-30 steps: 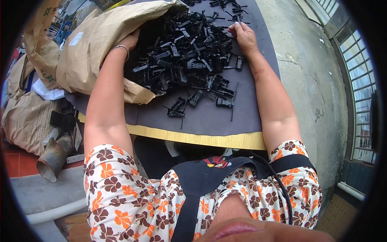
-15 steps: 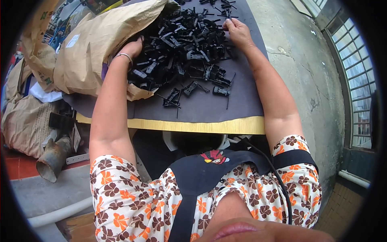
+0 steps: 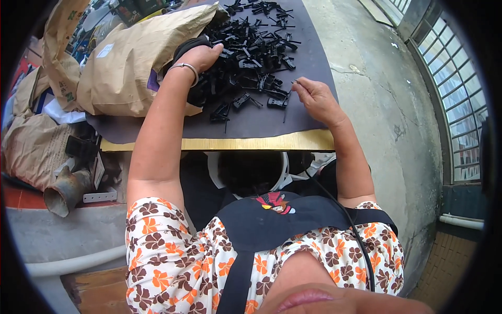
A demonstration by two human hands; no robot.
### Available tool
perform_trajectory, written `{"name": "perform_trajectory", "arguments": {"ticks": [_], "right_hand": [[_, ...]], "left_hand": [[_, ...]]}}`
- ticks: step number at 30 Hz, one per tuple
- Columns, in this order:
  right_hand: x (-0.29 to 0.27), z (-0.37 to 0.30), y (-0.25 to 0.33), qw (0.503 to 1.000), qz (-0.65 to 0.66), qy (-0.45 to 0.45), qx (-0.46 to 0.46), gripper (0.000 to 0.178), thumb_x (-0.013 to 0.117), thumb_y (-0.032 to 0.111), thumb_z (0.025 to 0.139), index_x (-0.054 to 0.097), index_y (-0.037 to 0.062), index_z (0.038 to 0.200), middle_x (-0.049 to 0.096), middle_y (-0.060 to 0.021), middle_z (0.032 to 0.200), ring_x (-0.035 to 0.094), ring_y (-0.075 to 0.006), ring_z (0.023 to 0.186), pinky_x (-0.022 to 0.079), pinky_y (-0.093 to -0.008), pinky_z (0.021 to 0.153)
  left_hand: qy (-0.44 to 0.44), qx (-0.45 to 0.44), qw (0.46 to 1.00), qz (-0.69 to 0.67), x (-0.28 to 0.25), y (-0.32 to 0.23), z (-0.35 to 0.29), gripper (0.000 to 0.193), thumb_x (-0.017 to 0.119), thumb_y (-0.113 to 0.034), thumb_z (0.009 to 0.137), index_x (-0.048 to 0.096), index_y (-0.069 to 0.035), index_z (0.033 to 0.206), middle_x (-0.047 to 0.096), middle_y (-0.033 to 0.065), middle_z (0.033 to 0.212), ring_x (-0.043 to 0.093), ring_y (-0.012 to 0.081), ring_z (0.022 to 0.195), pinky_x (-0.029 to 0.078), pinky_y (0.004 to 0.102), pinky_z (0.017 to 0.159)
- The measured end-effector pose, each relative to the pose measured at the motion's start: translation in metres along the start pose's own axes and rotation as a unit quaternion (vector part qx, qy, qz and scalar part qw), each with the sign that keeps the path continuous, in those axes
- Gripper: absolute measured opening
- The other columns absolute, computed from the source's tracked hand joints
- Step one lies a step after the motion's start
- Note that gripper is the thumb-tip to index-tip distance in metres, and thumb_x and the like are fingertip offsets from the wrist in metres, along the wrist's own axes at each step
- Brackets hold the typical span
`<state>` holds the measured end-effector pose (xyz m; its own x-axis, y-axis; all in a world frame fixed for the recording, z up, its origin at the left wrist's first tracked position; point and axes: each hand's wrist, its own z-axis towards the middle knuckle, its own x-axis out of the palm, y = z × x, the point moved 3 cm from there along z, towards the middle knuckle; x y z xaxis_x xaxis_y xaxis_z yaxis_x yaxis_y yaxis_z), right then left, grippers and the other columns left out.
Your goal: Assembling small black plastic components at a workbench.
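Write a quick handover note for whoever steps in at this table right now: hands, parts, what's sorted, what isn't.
Left hand: resting in the pile of small black plastic parts, next to the brown paper sack; grip not visible.
Right hand: fingers pinched on a thin black pin at the pile's near edge.
Parts lie in one loose heap on the dark mat, a few strays nearer the table edge.
Done: no separate finished group visible.
Left: the heap.

A big brown paper sack lies far left on the table, bearing a small white label. Another crumpled brown sack sits lower, left.
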<state>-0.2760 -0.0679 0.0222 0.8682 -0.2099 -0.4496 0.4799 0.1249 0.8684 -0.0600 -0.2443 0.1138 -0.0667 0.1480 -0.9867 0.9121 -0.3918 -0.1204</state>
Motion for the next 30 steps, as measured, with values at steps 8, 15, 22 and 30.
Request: {"name": "perform_trajectory", "arguments": {"ticks": [8,15,22,30], "right_hand": [[0.032,-0.015,0.010,0.963,-0.206,-0.008,-0.174,0.019,0.055,0.025,0.087,0.056,0.0053,0.088,0.061,-0.0143,0.077,0.060,-0.0340,0.076,0.048,-0.0424,0.067],[0.041,-0.018,0.011,0.942,-0.324,0.057,-0.070,0.023,0.058,0.027,0.085,0.058,0.0056,0.093,0.063,-0.0149,0.084,0.062,-0.0329,0.080,0.049,-0.0413,0.071],[0.034,-0.032,0.013,0.947,-0.306,0.057,-0.077,0.025,0.059,0.028,0.083,0.059,0.0044,0.091,0.064,-0.0160,0.084,0.061,-0.0342,0.081,0.049,-0.0416,0.073],[0.014,-0.033,0.014,0.998,0.008,0.064,0.005,0.028,0.064,0.025,0.079,0.064,0.0011,0.094,0.065,-0.0157,0.081,0.063,-0.0236,0.073,0.050,-0.0326,0.070]], "left_hand": [[-0.169,0.120,0.971,0.115,0.040,-0.037,-0.050,0.057,0.052,-0.048,0.084,0.051,-0.007,0.123,0.059,0.0223,0.108,0.055,0.0325,0.106,0.040,0.0409,0.095],[-0.115,0.168,0.975,0.095,0.065,-0.055,-0.063,0.054,0.057,-0.046,0.081,0.056,-0.003,0.115,0.061,0.0180,0.095,0.057,0.0303,0.094,0.044,0.0390,0.084],[-0.163,0.228,0.952,0.125,0.075,-0.061,-0.107,0.055,0.057,-0.045,0.082,0.053,-0.010,0.124,0.058,0.0185,0.115,0.055,0.0307,0.105,0.043,0.0361,0.090],[-0.081,0.106,0.969,-0.209,0.035,-0.038,-0.101,0.033,0.061,-0.022,0.084,0.062,-0.007,0.114,0.066,0.0067,0.098,0.059,0.0151,0.084,0.046,0.0270,0.077]]}}
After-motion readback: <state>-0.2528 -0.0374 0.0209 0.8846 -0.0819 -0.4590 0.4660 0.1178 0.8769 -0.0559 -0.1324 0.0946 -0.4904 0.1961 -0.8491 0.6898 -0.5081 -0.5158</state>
